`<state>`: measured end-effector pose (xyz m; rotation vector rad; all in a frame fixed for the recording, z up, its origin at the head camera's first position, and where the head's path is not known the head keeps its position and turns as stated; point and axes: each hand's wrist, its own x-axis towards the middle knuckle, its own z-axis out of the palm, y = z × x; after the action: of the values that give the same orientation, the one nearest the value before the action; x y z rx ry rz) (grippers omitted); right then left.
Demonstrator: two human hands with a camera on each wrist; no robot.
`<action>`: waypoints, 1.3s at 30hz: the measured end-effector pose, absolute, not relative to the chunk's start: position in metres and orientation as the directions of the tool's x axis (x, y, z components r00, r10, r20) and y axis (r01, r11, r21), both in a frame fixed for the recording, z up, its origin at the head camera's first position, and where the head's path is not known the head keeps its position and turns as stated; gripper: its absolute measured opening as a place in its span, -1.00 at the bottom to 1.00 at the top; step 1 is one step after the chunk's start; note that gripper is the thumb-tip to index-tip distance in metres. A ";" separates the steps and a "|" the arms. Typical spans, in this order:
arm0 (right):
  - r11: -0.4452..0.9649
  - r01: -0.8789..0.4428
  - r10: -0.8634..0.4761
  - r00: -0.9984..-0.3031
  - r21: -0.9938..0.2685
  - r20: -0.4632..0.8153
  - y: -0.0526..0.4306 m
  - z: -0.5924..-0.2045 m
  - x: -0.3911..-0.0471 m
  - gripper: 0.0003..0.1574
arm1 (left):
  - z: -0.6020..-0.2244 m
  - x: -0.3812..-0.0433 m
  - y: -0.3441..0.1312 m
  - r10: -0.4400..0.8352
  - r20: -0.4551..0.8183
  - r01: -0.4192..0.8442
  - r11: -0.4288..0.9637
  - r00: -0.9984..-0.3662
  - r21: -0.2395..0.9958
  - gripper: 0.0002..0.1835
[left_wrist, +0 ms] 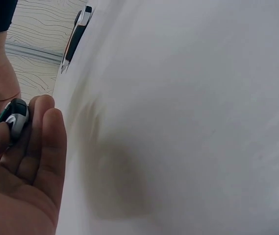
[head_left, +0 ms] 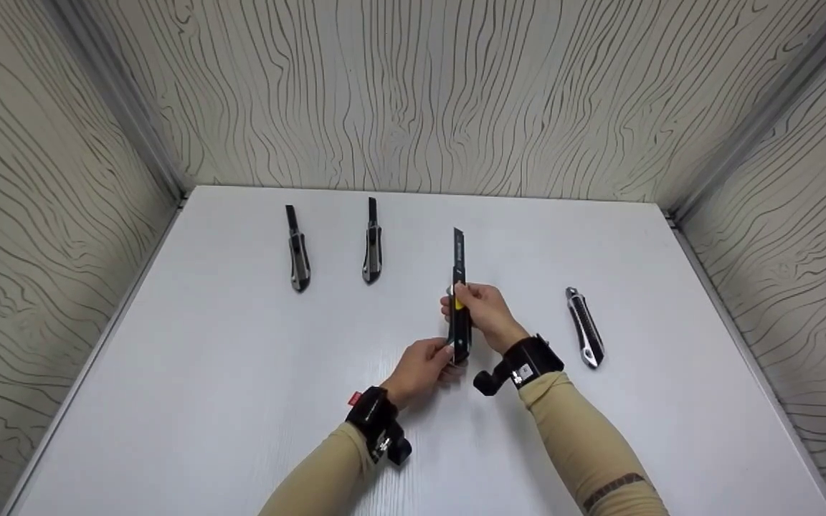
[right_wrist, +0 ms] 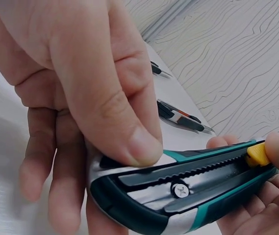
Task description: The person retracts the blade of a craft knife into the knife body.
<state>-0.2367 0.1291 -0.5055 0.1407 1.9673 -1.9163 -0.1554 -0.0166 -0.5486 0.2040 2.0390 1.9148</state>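
Both hands hold one black and teal utility knife, its dark blade extended toward the back wall. My right hand grips it around the front of the handle, with the thumb on the yellow slider. At the rear end, my left hand pinches the handle under its thumb. In the right wrist view, a screw and a toothed slot show along the handle. The left wrist view shows only the knife's rounded butt, between the left thumb and fingers; the blade is hidden there.
Two utility knives, one at the left and one nearer the middle, lie on the white table with blades extended. Another knife lies to the right of my right hand. Wood-patterned panels enclose the back and sides.
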 end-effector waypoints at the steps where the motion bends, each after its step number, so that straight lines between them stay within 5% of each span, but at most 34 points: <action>1: 0.060 0.337 -0.198 -0.919 -0.940 -0.342 0.129 -0.506 -0.237 -0.53 | -0.548 -0.155 -0.017 0.330 -0.140 -0.120 0.079 -0.934 0.990 -0.72; 39: 0.072 0.305 -0.216 -0.925 -0.950 -0.314 0.130 -0.505 -0.237 -0.54 | -0.553 -0.150 -0.014 0.327 -0.168 -0.193 -0.043 -0.930 0.980 -0.66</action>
<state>-0.2367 0.1296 -0.5047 0.0884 1.9836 -1.9110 -0.1496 -0.0138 -0.5530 0.1421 1.8868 2.0355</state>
